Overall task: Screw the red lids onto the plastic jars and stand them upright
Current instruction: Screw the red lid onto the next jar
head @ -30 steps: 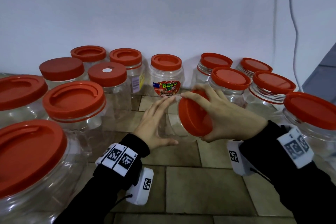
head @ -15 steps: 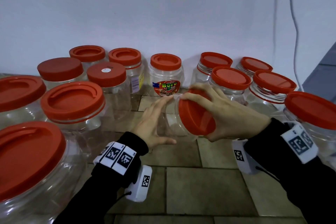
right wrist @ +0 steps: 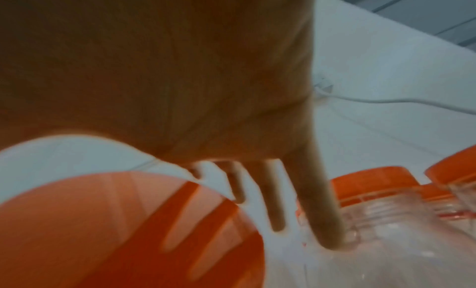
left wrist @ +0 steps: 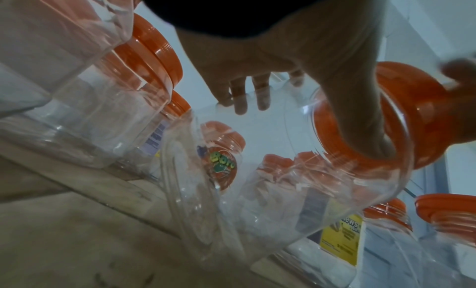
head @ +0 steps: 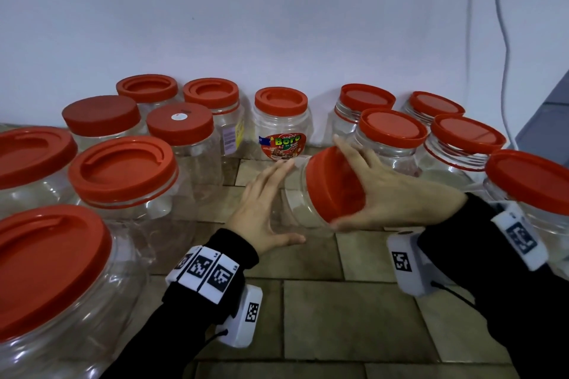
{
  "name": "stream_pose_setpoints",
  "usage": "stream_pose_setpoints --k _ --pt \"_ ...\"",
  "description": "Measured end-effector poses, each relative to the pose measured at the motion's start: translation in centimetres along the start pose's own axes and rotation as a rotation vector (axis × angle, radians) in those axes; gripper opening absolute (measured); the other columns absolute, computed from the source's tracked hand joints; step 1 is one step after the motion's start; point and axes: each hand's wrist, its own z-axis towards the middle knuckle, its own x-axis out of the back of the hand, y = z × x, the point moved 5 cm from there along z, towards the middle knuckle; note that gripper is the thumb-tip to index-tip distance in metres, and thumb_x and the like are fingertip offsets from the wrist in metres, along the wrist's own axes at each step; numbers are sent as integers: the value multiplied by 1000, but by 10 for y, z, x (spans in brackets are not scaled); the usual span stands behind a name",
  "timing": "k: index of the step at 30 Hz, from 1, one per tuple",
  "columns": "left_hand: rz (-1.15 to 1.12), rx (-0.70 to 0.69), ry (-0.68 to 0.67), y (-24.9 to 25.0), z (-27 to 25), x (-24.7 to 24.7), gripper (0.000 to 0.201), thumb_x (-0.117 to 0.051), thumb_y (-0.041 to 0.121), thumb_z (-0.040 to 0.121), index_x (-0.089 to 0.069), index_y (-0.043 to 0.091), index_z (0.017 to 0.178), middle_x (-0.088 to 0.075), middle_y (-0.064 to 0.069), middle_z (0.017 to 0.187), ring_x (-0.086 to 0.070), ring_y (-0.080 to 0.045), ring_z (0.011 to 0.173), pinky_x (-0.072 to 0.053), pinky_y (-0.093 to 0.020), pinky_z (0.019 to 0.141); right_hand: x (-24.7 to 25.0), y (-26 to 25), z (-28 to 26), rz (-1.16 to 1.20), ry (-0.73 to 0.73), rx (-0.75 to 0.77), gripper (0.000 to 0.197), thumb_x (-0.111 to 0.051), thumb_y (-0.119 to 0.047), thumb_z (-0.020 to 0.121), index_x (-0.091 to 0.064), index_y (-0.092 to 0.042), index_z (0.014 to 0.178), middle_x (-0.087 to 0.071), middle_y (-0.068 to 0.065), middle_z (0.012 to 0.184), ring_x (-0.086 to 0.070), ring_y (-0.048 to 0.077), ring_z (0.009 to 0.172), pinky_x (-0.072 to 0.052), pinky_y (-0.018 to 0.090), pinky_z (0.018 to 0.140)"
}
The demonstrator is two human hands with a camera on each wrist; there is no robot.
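Both hands were on one tilted jar [head: 292, 194]. Left hand [head: 261, 209] fingers straight, spread against its side. Right hand [head: 391, 194] fingers splayed, clamped round the red lid [head: 334, 184].

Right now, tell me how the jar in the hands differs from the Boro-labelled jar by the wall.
The held jar is tilted on its side, its red lid facing the camera; the Boro jar stands upright on the tiled floor.
The held jar shows no label; the Boro jar carries a red sticker.
The left hand steadies the held jar and the right hand grips its lid; nothing touches the Boro jar.
Both are clear plastic with red lids.
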Motion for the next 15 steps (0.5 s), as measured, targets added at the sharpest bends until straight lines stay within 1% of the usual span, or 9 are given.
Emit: stream_pose_setpoints --k 2,4,6,7,9,11,12,13,15 --pt "0 8 10 -1 0 1 113 -83 42 53 -1 49 130 -13 7 149 -16 -19 136 -18 -46 112 7 -2 -1 -22 2 161 117 -77 -47 65 18 -55 131 4 -15 148 -16 22 139 -30 37 110" --pt "2 19 16 -3 1 1 116 -84 41 52 3 45 129 -9 9 148 -15 -19 136 -15 -41 113 10 -7 -1 -27 44 257 112 -79 -39 65 9 -55 133 -5 -15 145 -20 18 135 -32 32 106" --pt "16 24 4 -4 0 0 115 -83 42 52 2 41 131 -6 14 142 -13 -17 136 -14 -41 113 9 -10 0 -39 103 269 108 -77 -45 64 1 -49 139 -13 -9 145 -27 21 131 -34 33 104" --pt "18 23 -1 -4 -1 0 115 -82 43 52 0 40 132 -6 16 140 -13 -15 135 -15 -42 113 8 -10 0 -35 127 223 106 -74 -55 64 -2 -44 142 -18 -5 144 -33 22 128 -35 32 102" --pt "11 18 -6 -4 -1 1 114 -82 44 52 -1 40 132 -7 17 138 -13 -8 131 -16 -40 112 7 -7 3 -16 181 60 105 -52 -80 59 -10 -34 143 -29 1 141 -45 25 122 -41 38 100" --pt "6 12 -5 -4 0 1 113 -83 43 52 -3 42 132 -10 17 138 -13 -4 128 -18 -37 111 6 -7 4 5 224 -62 110 -31 -89 52 -20 -26 142 -39 6 140 -49 28 120 -41 46 100" --pt "8 9 -4 -3 0 0 112 -83 42 52 -4 42 131 -12 16 139 -14 -5 128 -18 -36 111 6 -6 5 15 221 -88 111 -26 -90 52 -22 -24 142 -41 7 140 -48 27 122 -39 46 102" --pt "12 4 -3 -2 1 0 112 -84 41 52 -5 42 131 -16 13 141 -16 -7 128 -18 -37 111 7 -4 4 25 182 -103 111 -27 -89 54 -20 -24 143 -38 6 143 -46 26 125 -37 45 104" --pt "10 6 2 -2 2 0 112 -84 39 51 -6 41 131 -18 9 143 -17 -9 129 -19 -38 111 7 0 3 41 51 -60 108 -47 -80 61 -4 -29 146 -24 1 149 -37 20 131 -33 39 107"
